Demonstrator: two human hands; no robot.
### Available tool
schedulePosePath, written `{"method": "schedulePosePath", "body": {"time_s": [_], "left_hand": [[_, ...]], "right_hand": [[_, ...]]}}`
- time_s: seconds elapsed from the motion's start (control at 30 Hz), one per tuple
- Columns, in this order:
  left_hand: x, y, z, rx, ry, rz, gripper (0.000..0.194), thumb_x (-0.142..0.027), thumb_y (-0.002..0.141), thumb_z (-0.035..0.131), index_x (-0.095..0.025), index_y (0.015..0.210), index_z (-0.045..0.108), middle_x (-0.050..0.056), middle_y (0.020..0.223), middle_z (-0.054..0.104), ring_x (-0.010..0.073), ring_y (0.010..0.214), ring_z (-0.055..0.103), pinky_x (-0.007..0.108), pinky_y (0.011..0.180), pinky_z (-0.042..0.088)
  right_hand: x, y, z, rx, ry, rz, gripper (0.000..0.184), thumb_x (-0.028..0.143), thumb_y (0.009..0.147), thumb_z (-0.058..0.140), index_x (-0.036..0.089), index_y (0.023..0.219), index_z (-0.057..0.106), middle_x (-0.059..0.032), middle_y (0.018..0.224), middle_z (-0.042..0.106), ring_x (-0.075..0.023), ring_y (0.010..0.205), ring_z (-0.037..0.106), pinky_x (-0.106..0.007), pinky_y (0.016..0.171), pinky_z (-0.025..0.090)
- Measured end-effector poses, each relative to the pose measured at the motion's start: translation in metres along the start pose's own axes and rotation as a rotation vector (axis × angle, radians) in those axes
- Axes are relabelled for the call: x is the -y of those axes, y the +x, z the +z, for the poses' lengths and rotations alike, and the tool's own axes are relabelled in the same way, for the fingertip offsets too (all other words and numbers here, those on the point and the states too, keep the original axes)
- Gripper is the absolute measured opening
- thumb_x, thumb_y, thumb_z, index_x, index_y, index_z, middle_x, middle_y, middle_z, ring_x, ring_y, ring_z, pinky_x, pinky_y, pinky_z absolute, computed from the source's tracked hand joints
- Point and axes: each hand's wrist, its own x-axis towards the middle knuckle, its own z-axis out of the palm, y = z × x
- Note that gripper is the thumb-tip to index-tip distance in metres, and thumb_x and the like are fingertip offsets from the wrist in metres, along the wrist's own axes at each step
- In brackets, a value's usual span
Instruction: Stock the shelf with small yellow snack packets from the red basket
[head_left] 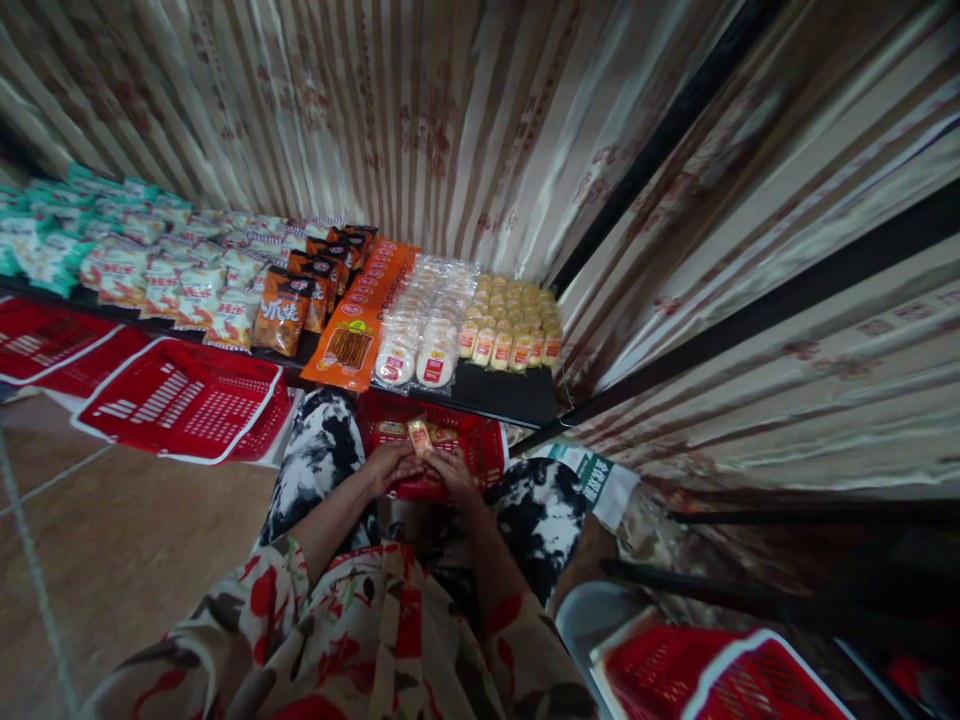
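Note:
Between my two hands is a small wrapped snack packet (419, 436), yellowish with a red and white label. My right hand (453, 474) pinches its lower right side. My left hand (393, 466) is closed at its lower left, with the fingertips against the packet; they are partly hidden. Both hands are above a red plastic basket (487, 455) between my knees, which holds several similar packets (390, 428). On the black shelf (502, 392) just beyond stand rows of small yellow packets (510, 320) and round white wrapped packets (416, 330).
Left along the shelf are an orange flat packet (349, 345), orange-and-black bags (282, 312), white snack bags (199, 295) and green bags (52, 255). Red baskets (180, 395) stand below the left shelf, another red basket (720, 670) at lower right. A striped curtain (420, 110) hangs behind; black bars (750, 320) cross the right.

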Motion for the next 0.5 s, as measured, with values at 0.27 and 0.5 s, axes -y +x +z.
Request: {"method": "schedulePosePath", "body": {"time_s": [0.27, 0.5], "left_hand": [[0.001, -0.002, 0.004, 0.038, 0.036, 0.030, 0.007, -0.013, 0.081, 0.059, -0.009, 0.076, 0.064, 0.002, 0.057, 0.063, 0.0086, 0.049, 0.060, 0.019, 0.058, 0.050], [0.006, 0.004, 0.001, 0.029, 0.057, 0.046, 0.009, -0.018, 0.081, 0.059, -0.011, 0.075, 0.061, 0.001, 0.057, 0.062, 0.0086, 0.048, 0.059, 0.019, 0.056, 0.049]], "right_hand": [[0.013, -0.011, -0.006, -0.025, 0.063, 0.090, 0.040, 0.056, 0.057, 0.071, 0.022, 0.077, 0.069, -0.0032, 0.084, 0.071, -0.0191, 0.083, 0.065, -0.034, 0.084, 0.049], [0.027, -0.026, -0.008, -0.057, 0.133, 0.115, 0.039, 0.049, 0.056, 0.073, 0.017, 0.079, 0.071, -0.0059, 0.087, 0.071, -0.0210, 0.086, 0.065, -0.033, 0.079, 0.051]]}}
